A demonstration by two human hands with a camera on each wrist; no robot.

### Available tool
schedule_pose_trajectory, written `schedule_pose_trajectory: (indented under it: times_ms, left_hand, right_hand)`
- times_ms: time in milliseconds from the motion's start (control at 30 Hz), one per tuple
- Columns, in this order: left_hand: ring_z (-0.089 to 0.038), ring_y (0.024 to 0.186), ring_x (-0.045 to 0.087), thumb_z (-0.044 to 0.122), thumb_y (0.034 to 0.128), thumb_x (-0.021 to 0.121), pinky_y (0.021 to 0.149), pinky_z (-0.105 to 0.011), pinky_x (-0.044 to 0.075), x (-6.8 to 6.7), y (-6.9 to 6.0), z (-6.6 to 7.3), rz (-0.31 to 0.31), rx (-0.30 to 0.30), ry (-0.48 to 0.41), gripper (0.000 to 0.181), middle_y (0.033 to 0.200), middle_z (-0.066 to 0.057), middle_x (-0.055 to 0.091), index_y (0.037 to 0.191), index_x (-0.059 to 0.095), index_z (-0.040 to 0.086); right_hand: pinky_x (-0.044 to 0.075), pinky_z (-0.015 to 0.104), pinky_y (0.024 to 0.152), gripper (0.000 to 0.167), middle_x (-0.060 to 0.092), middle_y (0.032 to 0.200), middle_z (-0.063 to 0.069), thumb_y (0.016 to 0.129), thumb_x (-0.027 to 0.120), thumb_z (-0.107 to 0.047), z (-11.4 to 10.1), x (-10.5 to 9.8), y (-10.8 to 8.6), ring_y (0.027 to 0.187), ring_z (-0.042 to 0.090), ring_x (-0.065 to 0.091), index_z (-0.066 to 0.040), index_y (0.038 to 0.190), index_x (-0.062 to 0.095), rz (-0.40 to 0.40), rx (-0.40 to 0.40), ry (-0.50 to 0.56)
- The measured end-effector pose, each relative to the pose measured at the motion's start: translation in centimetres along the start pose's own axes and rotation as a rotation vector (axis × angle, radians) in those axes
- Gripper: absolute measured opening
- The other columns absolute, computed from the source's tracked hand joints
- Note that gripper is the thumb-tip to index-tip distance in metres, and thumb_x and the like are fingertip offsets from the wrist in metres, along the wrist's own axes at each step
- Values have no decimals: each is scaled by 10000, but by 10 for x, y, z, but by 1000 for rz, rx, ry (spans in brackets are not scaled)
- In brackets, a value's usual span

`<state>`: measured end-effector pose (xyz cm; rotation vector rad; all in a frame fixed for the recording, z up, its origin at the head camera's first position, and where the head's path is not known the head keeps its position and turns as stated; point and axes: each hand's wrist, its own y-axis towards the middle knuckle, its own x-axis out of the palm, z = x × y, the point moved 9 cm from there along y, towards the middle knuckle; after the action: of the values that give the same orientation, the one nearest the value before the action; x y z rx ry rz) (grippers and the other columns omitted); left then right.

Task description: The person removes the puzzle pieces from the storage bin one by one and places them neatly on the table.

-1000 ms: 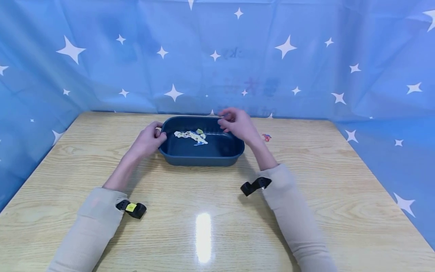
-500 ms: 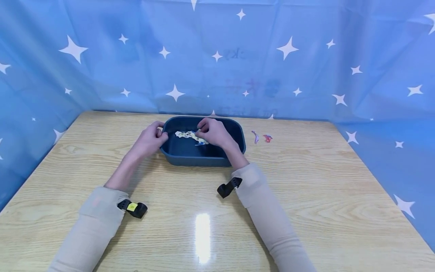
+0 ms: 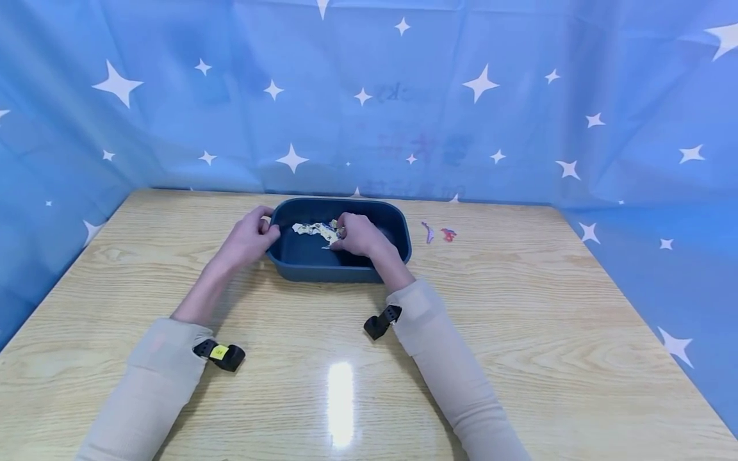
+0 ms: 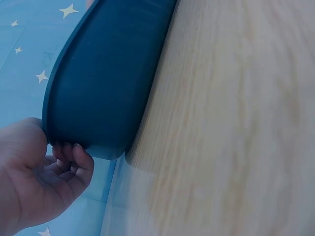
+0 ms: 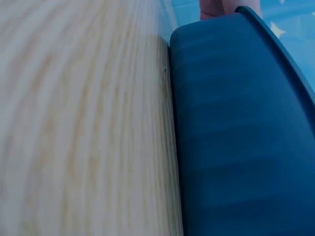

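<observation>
A dark blue oblong tub (image 3: 328, 274) stands on the table near its back edge. My left hand (image 3: 246, 240) grips the tub's left rim; in the left wrist view the thumb side of the hand (image 4: 39, 172) meets the rim, with curled fingers against the outer wall. My right hand (image 3: 363, 238) reaches into the tub, its fingertips pinching at a pale, patterned flat piece (image 3: 323, 231) among others lying there. The fingertips partly cover the pieces. In the right wrist view the tub's wall (image 5: 236, 128) hides the right hand.
On the table (image 3: 519, 307), right of the tub, lie a thin purple piece (image 3: 429, 233) and a red and blue piece (image 3: 448, 235). Behind the table hangs a blue curtain (image 3: 323, 115) with white stars.
My right hand has moved left from the tub's right rim and down onto the pieces inside. The purple piece came into view beside the red one. My left hand keeps its grip.
</observation>
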<state>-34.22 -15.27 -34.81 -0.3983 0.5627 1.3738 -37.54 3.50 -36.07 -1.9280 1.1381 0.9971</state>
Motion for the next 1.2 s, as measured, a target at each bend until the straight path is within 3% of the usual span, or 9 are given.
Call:
schedule_pose_trajectory:
  times_ms: [133, 200, 300, 500, 667, 800, 967, 1067, 1200]
  left_hand:
    - [-253, 766, 471, 109, 1024, 473, 789, -374, 404, -1, -1, -2, -5, -6, 7, 387, 820, -70, 447, 1366, 447, -70]
    - [-253, 768, 472, 109, 1025, 472, 791, -375, 403, -1, -1, -2, -6, -8, 8, 393, 820, -69, 449, 1373, 443, -72]
    - [-249, 764, 465, 108, 1024, 473, 792, -374, 399, -1, -2, -2, -8, -9, 7, 397, 818, -64, 440, 1376, 440, -74]
    - [-243, 762, 456, 108, 1021, 481, 799, -373, 391, -4, -2, -1, 3, -1, 26, 394, 815, -57, 429, 1366, 446, -79]
    - [-239, 772, 464, 97, 1016, 489, 801, -368, 395, -5, -3, 0, 7, -1, 16, 394, 809, -44, 433, 1366, 453, -81]
    - [-239, 775, 463, 101, 1018, 485, 812, -372, 396, -5, -3, -1, 6, -1, 14, 398, 808, -48, 436, 1371, 451, -79]
    - [-248, 779, 443, 109, 1018, 474, 822, -385, 385, -5, -1, -1, 13, -4, 14, 396, 829, -63, 419, 1371, 443, -71]
    - [-249, 769, 442, 108, 1015, 471, 810, -383, 389, -5, -1, -1, 23, -4, 11, 388, 824, -63, 415, 1360, 447, -68]
    - [-242, 757, 445, 104, 1012, 473, 808, -381, 399, -5, 0, -2, 31, -6, 17, 382, 807, -56, 417, 1350, 454, -73]
  right_hand:
    - [498, 338, 871, 289, 625, 1054, 67, 959, 711, -196, 0, 3, 1, 915, 180, 579, -40, 1181, 614, -12, 15, -3]
    - [479, 296, 769, 177, 588, 909, 26, 979, 684, -216, -2, 4, 2, 791, 149, 540, -49, 1017, 640, -11, 4, -13]
    - [371, 270, 637, 281, 460, 747, 1, 998, 653, -294, -5, 6, 5, 635, 141, 425, -51, 881, 574, -12, -18, -29]
    - [420, 272, 750, 285, 519, 882, 0, 960, 707, -325, -14, 8, 10, 756, 140, 471, -63, 960, 594, -24, -56, -85]
    - [412, 278, 753, 267, 511, 714, -22, 993, 661, -206, -17, 10, 12, 658, 140, 477, -83, 758, 637, -56, -91, -39]
    - [420, 278, 728, 241, 509, 744, -10, 1008, 638, -260, -20, 7, 12, 660, 139, 470, -59, 881, 596, -24, -107, -28]
    - [474, 325, 853, 428, 607, 1094, 70, 969, 676, -396, -23, 5, 18, 909, 187, 560, -48, 1188, 556, -8, -102, -64]
    - [472, 329, 898, 469, 596, 1182, 85, 953, 696, -405, -24, 8, 23, 979, 198, 561, -39, 1214, 561, -36, -92, -104]
    - [475, 300, 865, 428, 590, 1132, 74, 931, 736, -363, -22, 10, 25, 936, 182, 562, -38, 1156, 572, -53, -82, -76]
